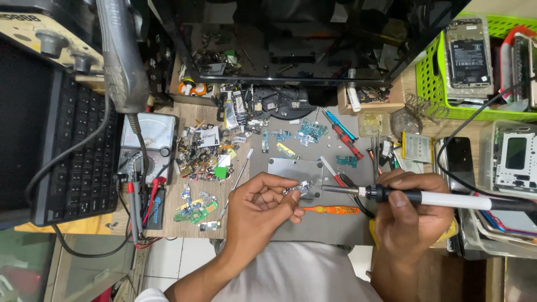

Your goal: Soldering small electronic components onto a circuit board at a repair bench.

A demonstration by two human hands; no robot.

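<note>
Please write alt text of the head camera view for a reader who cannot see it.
The right hand holds a soldering iron, its tip at a small circuit part pinched in the left hand above a cluttered workbench.

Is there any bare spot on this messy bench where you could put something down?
Barely. The grey mat is bare left of the metal plate, beside the pile of scrap parts, and again near the front edge below the orange tool. Elsewhere it is crowded: the left hand and right hand with the soldering iron fill the middle.

Phone-repair workshop: soldering iron [447, 198], circuit boards [196, 208].
</note>
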